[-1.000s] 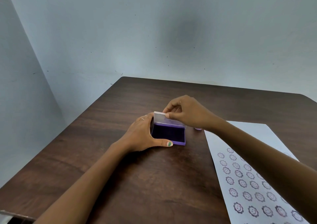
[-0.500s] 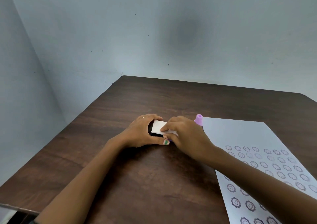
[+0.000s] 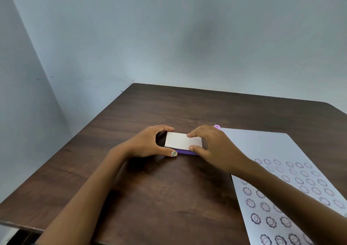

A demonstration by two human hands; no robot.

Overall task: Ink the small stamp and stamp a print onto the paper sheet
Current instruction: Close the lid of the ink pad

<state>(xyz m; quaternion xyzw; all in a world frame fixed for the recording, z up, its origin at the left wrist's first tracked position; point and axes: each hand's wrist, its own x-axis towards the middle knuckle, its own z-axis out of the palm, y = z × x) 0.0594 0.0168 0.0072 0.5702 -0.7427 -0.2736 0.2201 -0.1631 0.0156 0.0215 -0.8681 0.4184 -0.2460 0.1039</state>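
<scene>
Near the middle of the dark wooden table [image 3: 169, 197], seen from the head camera, a purple ink pad case [image 3: 185, 152] lies flat with its white lid [image 3: 181, 141] down over it; only a thin purple edge shows along the near side. At the case's 9 o'clock end, the left hand [image 3: 148, 144] cups it, fingers curled over the far edge and the thumb, with a green-painted nail, pressed against the near edge; a ring shows on one finger. From 3 o'clock, the right hand [image 3: 212, 147] pinches the lid, fingertips resting on its top and the thumb against its near edge. Both hands are therefore closed on the case. Just beyond the right hand, at about 1 o'clock from the case, the top of a small pink stamp [image 3: 217, 126] peeks out, at the far-left corner of the paper sheet [image 3: 262, 147]. That sheet stretches toward 5 o'clock and carries rows of round smiley-face prints [image 3: 270, 221], darker near the viewer and fainter farther away.
</scene>
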